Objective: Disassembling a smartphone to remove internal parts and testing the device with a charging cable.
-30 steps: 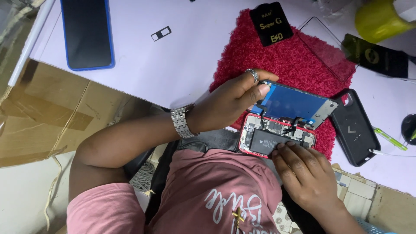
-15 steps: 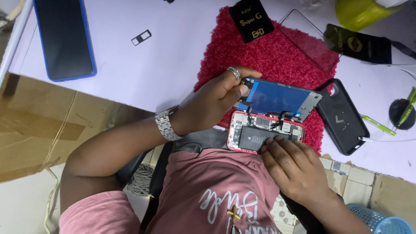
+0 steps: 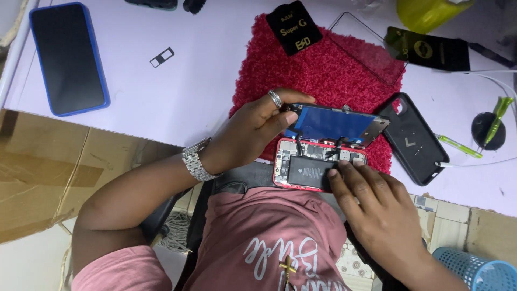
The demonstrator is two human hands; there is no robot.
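Two hands work on one opened phone at the near edge of a pale lilac surface (image 3: pixel 177 102). Under the far side of the hands lies a red shaggy mat (image 3: pixel 328 70), and the phone rests partly on its near edge. To the far left of the left hand lies a dark phone in a blue case (image 3: pixel 67 58), screen up, well apart from the work. Just to the right of the right hand lies a black phone case (image 3: pixel 412 137), inside facing up.

The red phone body (image 3: pixel 318 168) lies open, with its black battery (image 3: pixel 307 171) and small parts showing. Its screen panel (image 3: pixel 334 125) is lifted and stands tilted along the far side of the body. The left hand (image 3: pixel 250 132) holds this panel at its left end, with the thumb and fingers closed narrowly on the edge; a silver ring (image 3: pixel 275 98) is on one finger and a metal watch (image 3: pixel 196 160) is on the wrist. The right hand (image 3: pixel 377 207) lies flat with the fingers close together, and the fingertips (image 3: pixel 338 168) press on the right part of the body, beside the battery; it grips nothing.

Beyond the hands a black packet (image 3: pixel 293 27) rests on the mat. A green tool (image 3: pixel 458 146) lies far to the right, past the case.
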